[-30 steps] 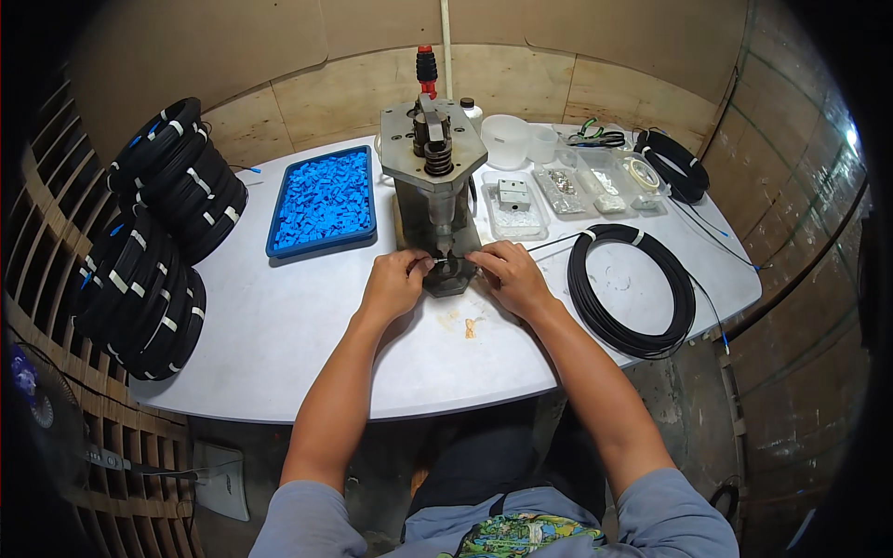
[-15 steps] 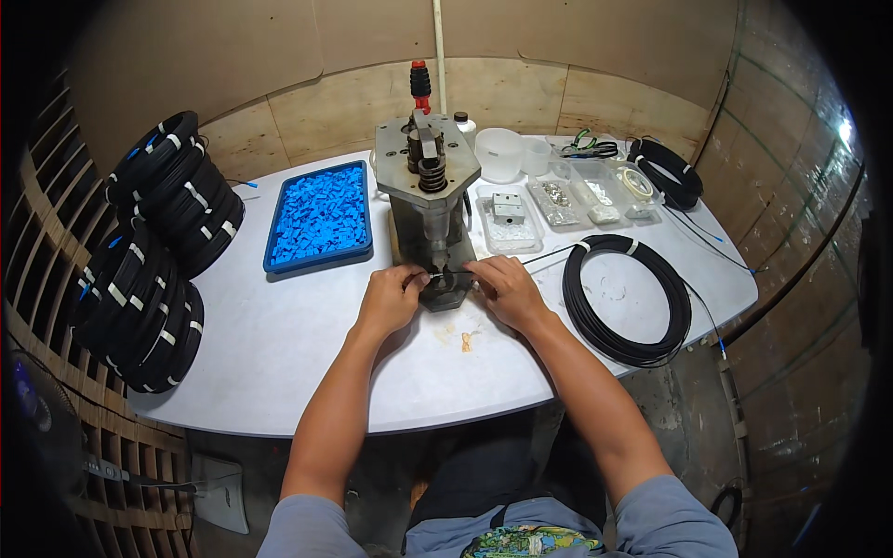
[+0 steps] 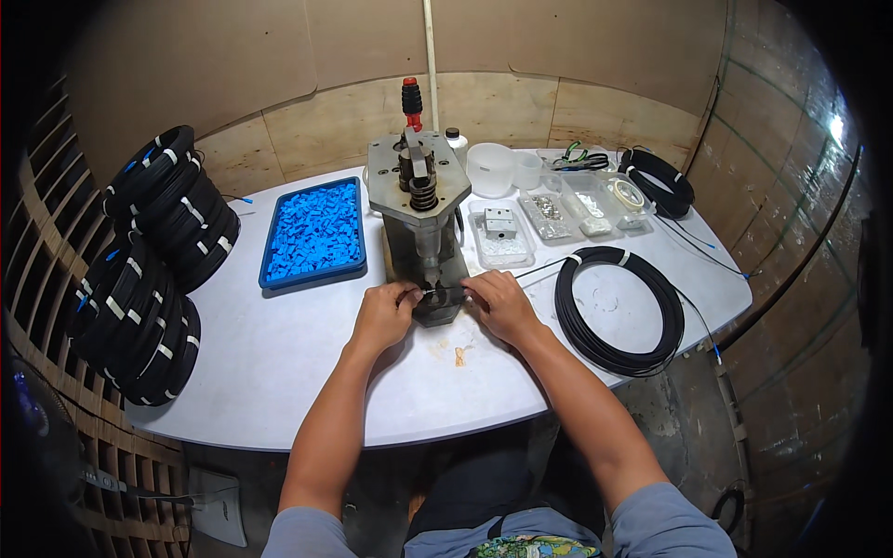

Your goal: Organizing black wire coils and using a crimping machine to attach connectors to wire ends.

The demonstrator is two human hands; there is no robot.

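A metal bench press (image 3: 416, 206) with a thick top plate and a spring stands in the middle of the table. At its base, my left hand (image 3: 387, 312) is closed, thumb and forefinger pinched on a small thing too tiny to name, left of the press's lower tool. On the other side, my right hand (image 3: 503, 303) pinches the end part of a black cable. That cable runs right to a large tied cable coil (image 3: 672, 321) lying on the table. The cable's tip between my hands is hard to make out.
A blue tray (image 3: 267, 284) full of small blue parts lies left of the press. Stacked black coils (image 3: 139, 316) stand far left. Right of the press are a clear tub with a metal block (image 3: 500, 223), a divided parts box (image 3: 558, 228), white cups (image 3: 490, 170) and another coil (image 3: 659, 181).
The whole scene sits a little lower and further left in the picture, as my head has shifted. Both hands keep their pinch at the press base.
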